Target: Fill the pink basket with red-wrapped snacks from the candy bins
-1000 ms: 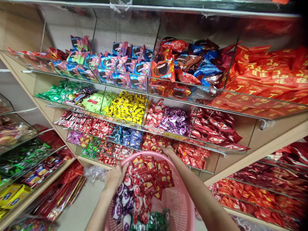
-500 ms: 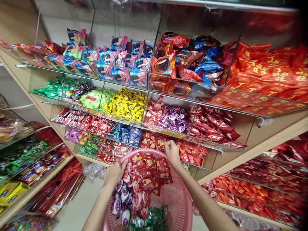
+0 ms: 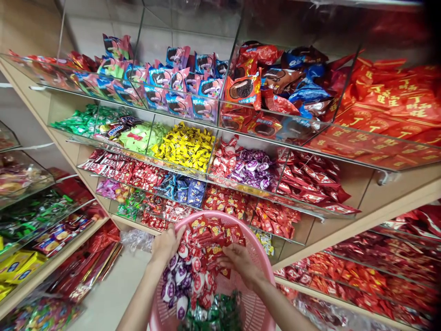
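My left hand (image 3: 166, 245) grips the pink basket's (image 3: 257, 294) rim; my right hand (image 3: 241, 263) lies spread, fingers loose, on its red candy packets (image 3: 210, 239).

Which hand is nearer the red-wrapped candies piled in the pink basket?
Right. The right hand lies in the pink basket, fingers touching the red-wrapped candies. The left hand grips the basket's left rim, beside the pile.

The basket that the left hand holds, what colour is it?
Pink; the basket shows best in the head view.
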`<state>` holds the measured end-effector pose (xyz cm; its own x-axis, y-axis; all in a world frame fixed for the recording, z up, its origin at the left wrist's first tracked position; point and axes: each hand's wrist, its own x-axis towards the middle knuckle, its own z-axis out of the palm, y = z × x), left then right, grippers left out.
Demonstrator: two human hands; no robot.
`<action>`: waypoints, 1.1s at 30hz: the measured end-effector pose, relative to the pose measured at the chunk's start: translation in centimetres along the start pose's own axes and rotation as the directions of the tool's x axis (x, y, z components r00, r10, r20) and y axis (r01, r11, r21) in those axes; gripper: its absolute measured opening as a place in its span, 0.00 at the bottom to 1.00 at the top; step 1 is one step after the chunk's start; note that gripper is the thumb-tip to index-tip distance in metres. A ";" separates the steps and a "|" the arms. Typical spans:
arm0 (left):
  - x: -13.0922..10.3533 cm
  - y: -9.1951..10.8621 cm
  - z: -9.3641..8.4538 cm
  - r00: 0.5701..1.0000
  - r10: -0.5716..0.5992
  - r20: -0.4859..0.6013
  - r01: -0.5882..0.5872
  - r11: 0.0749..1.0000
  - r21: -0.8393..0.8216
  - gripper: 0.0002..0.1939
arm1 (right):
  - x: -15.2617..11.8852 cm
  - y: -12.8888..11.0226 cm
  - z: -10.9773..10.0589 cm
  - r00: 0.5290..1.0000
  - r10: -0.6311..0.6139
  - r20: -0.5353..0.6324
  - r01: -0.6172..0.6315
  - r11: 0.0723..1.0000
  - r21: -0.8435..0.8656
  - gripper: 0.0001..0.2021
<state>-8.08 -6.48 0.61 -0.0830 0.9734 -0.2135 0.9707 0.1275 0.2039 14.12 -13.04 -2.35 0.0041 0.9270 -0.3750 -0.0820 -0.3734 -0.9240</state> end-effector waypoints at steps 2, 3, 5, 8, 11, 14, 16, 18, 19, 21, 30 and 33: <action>0.0 -0.1 0.0 1.000 0.004 -0.005 -0.004 1.000 0.001 0.33 | 0.4 0.5 0.1 1.000 -0.004 0.018 0.006 0.998 -0.065 0.17; 0.0 0.0 0.0 1.000 0.005 -0.007 -0.005 1.000 0.002 0.32 | 0.7 0.8 0.1 0.999 -0.034 0.005 0.034 0.988 -0.150 0.18; -0.1 0.1 -0.2 1.000 0.003 -0.006 -0.003 1.000 0.003 0.32 | 1.0 1.2 -0.3 0.989 -0.140 -0.044 0.116 0.932 -0.344 0.19; -0.3 0.4 -0.5 1.000 -0.006 -0.002 0.006 1.000 0.002 0.31 | 1.4 0.1 -1.2 0.925 -0.371 -0.079 0.262 0.776 -0.573 0.19; -0.5 0.6 -0.7 1.000 -0.014 0.003 0.014 1.000 -0.006 0.30 | 2.6 -2.8 -2.4 0.838 -0.539 -0.085 0.344 0.642 -0.685 0.18; -0.4 0.5 -0.6 1.000 -0.019 -0.004 0.019 1.000 -0.009 0.30 | 5.3 -6.0 -3.5 0.775 -0.630 -0.045 0.390 0.533 -0.751 0.13; -0.2 0.3 -0.3 1.000 -0.017 -0.006 0.017 1.000 -0.018 0.31 | 7.7 -7.3 -4.0 0.766 -0.642 0.016 0.389 0.444 -0.807 0.08; 0.0 0.0 0.0 1.000 -0.014 -0.012 0.014 0.999 -0.034 0.31 | 10.2 -8.0 -4.2 0.790 -0.606 0.093 0.353 0.325 -0.877 0.08; 0.1 -0.1 0.1 1.000 -0.011 -0.010 0.011 0.999 -0.040 0.32 | 11.3 -8.1 -4.2 0.811 -0.570 0.129 0.327 0.260 -0.908 0.12; 0.3 -0.3 0.3 1.000 -0.010 -0.014 0.009 0.998 -0.054 0.33 | 12.9 -8.2 -4.2 0.862 -0.472 0.183 0.267 0.118 -0.956 0.19; 0.2 -0.1 0.0 1.000 -0.017 -0.001 0.017 0.999 -0.041 0.33 | 14.5 -8.1 -4.0 0.932 -0.310 0.189 0.161 -0.113 -0.980 0.25; 0.4 -0.2 0.2 1.000 -0.012 -0.004 0.012 0.999 -0.039 0.33 | 14.3 -8.0 -4.1 0.932 -0.301 0.204 0.170 -0.135 -0.976 0.26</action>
<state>-8.28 -6.19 0.30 -0.0955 0.9727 -0.2117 0.9602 0.1461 0.2381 18.89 3.05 -0.57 -0.1746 0.9830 -0.0563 0.9846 0.1742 -0.0117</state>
